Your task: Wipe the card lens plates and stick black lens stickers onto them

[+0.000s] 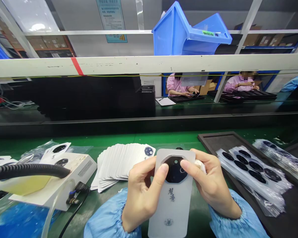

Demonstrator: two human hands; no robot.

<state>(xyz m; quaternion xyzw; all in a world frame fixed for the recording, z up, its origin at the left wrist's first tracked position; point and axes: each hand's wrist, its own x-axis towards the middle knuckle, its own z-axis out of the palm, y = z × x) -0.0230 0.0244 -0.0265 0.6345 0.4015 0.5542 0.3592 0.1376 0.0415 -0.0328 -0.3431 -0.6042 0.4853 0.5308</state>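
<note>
A white back cover [172, 205] between left hand [141, 195] and right hand [212, 186], thumbs [161, 172] at its black camera window [175, 171].

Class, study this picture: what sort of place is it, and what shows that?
Most likely a phone-assembly line: left hand and right hand hold a white back cover over a green belt, a stack of covers lies alongside, and pink-smocked workers sit opposite.

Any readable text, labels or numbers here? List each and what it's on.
On the phone back cover, held in the left hand and right hand: two dark brush-style characters, too stylised to read; small emblem below, blurred.
On the wall poster: printed lines, too small to read.
The green label on the blue bin: blurred.
The side label on the white box: too small.
Nothing quotable.
</note>
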